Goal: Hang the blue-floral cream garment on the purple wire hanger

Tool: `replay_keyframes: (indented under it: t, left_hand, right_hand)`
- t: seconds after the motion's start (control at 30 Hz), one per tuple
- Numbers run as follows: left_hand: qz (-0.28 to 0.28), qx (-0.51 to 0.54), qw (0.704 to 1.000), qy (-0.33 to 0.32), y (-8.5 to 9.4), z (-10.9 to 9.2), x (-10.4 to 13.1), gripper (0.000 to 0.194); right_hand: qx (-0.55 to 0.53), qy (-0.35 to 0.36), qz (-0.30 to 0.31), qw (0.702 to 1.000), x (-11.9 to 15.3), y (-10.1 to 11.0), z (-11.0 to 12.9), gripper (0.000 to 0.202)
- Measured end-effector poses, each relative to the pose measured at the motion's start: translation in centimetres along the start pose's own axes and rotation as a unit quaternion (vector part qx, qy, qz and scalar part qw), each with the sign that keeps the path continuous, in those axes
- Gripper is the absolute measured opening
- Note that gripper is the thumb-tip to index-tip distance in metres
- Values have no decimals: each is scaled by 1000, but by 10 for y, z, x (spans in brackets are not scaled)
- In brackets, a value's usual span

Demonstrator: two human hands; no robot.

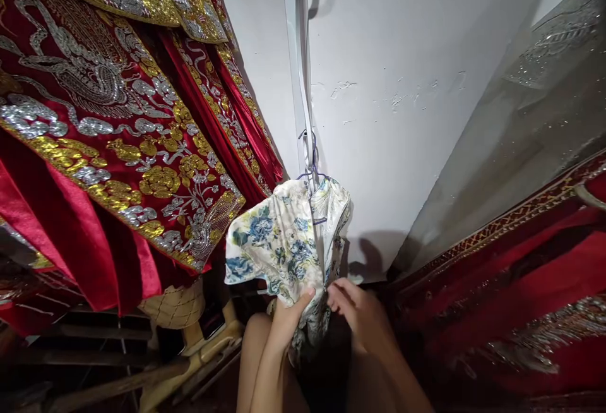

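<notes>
Now, floral garment: the white short-sleeved piece with blue flowers (pixel 293 249) hangs at the middle of the view, in front of the wall, its front parted below the neck; its lower part reaches down between the 2 hands.
Left hand: it holds the garment low at the front (pixel 290 318), the thumb lying on top of the cloth; its other fingers are mostly hidden.
Right hand: its fingers are bent inward at the front edge (pixel 353 302), close beside the left thumb; whether they pinch cloth, I cannot tell.
Front edge: the step in hand seems to be work at this opening. To do it well, I would keep the left grip firm but soft, let the right fingertips handle only the edge, and pull little, so that the shoulders do not slip.
Hanger: the thin dark hanger (pixel 315 159) carries the garment at its neck; a downward tug could perhaps swing it.
White strap: it runs down to the hanger (pixel 299 53).
Wall: pale, with scuffed patches (pixel 392 160).
Left side: red cloth with gold and silver embroidery (pixel 156 135), above a yellowish frame (pixel 203 353).
Right side: red cloth with gold trim (pixel 534 261).
</notes>
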State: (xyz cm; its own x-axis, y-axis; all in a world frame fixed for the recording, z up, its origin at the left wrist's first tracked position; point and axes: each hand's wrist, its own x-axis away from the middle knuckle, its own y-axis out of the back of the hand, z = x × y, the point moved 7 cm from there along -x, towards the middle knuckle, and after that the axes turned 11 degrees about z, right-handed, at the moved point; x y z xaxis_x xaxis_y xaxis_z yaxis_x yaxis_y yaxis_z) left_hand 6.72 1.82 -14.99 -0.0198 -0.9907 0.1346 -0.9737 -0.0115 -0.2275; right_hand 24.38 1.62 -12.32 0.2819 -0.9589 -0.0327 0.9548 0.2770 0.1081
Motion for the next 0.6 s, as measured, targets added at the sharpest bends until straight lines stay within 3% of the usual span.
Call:
replay_keyframes:
  t: [0.07, 0.13, 0.27, 0.4, 0.6]
  left_hand:
    - [9, -1, 1000, -7, -4, -4, 3, 62]
    - [11, 2, 1000, -11, -4, -6, 6, 58]
    - [28, 17, 999, 1, -4, -2, 11, 61]
    - [33, 36, 999, 6, -9, 4, 15, 68]
    - [30, 54, 998, 27, -21, -1, 24, 69]
  right_hand:
    - [-20, -1, 40, 999, -6, -20, 3, 47]
    - [-9, 2, 40, 999, -12, -25, 2, 49]
    - [18, -6, 44, 999, -11, -19, -4, 44]
    - [48, 2, 42, 998, 2, -14, 10, 40]
    - [53, 13, 39, 998, 9, -6, 11, 32]
